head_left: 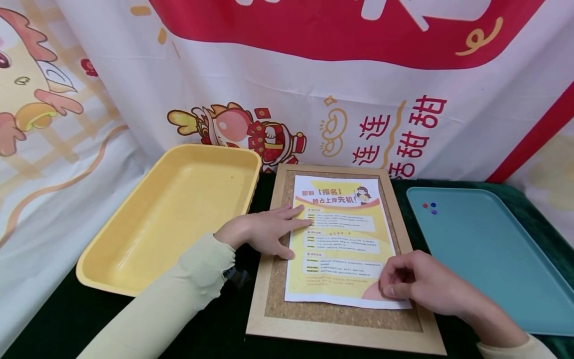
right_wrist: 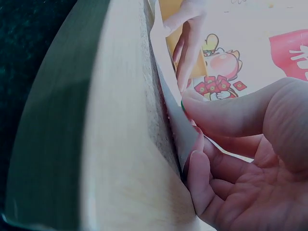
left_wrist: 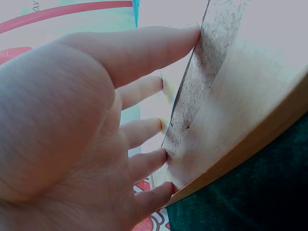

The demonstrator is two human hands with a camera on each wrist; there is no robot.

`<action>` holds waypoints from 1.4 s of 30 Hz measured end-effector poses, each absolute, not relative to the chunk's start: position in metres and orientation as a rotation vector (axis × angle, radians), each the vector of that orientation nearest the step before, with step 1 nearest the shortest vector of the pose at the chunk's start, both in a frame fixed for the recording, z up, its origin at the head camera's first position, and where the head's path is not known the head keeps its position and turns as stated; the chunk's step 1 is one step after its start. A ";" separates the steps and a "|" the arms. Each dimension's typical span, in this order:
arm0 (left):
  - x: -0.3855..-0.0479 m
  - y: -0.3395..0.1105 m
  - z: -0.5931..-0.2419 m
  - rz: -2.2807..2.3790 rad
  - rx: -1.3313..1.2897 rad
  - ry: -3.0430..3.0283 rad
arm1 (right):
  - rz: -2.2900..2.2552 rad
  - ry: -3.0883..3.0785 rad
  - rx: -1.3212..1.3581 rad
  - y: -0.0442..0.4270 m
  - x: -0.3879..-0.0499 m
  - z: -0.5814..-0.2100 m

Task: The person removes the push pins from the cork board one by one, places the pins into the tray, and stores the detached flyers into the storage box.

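A yellow printed sheet of paper (head_left: 341,239) lies on a wood-framed cork board (head_left: 354,319). My left hand (head_left: 269,229) rests with spread, fairly straight fingers on the sheet's left side; its thumb touches the sheet's left edge in the left wrist view. At the sheet's lower right corner my right hand (head_left: 426,284) has its thumb and fingers brought together. In the right wrist view a small green pin (right_wrist: 183,105) shows at the right thumb's tip, against the paper; most of it is hidden. The paper's edge (right_wrist: 174,115) stands slightly off the cork there.
A deep yellow tray (head_left: 112,276) stands to the left of the board. On the right lies a flat teal tray (head_left: 489,249) with small red, blue and purple pins (head_left: 433,205) near its far left corner. A printed cloth (head_left: 278,75) hangs behind the dark green table cover (head_left: 40,314).
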State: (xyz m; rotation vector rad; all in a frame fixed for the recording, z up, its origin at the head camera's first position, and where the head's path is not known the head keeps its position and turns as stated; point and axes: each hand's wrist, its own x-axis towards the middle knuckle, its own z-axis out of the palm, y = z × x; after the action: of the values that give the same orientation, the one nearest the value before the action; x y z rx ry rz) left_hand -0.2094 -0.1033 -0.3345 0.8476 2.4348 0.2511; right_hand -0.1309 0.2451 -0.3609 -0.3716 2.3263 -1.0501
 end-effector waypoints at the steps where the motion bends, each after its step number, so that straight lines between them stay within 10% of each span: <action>1: -0.210 -0.103 -0.335 0.251 0.848 2.435 | -1.054 2.329 -0.362 0.245 -0.131 -0.361; 42: -0.210 -0.104 -0.335 0.266 0.872 2.431 | -1.129 2.569 -0.134 0.263 -0.142 -0.359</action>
State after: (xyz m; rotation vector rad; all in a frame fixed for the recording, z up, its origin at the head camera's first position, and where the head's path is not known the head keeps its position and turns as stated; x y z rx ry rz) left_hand -0.2102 -0.1045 -0.3350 0.8723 2.4311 0.2657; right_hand -0.1418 0.2625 -0.3592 -0.1342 2.5689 -1.1289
